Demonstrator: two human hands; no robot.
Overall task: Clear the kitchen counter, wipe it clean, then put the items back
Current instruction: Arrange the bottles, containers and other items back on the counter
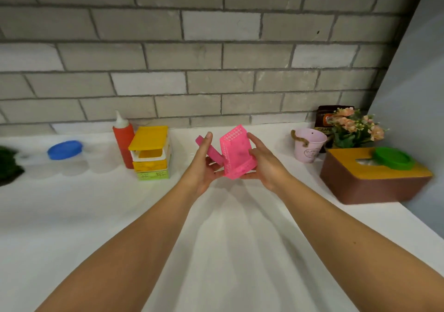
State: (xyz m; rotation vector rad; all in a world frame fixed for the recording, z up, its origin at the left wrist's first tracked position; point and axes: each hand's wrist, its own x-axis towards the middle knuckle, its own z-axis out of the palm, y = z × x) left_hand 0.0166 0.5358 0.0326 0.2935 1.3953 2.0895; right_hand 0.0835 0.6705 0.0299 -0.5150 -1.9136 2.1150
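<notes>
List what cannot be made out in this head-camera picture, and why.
Head view: label of the brown bag, mostly hidden by the flowers.
Head view: dark green thing, cut off by the left edge.
Head view: inside of the pink basket, blurred, partly covered by the left hand and right hand.
Head view: print on the pink pot, too small.

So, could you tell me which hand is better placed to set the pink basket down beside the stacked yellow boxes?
Probably the left hand: both hands hold the pink basket, but the stacked boxes stand on its side, so the right hand would cross over.
</notes>
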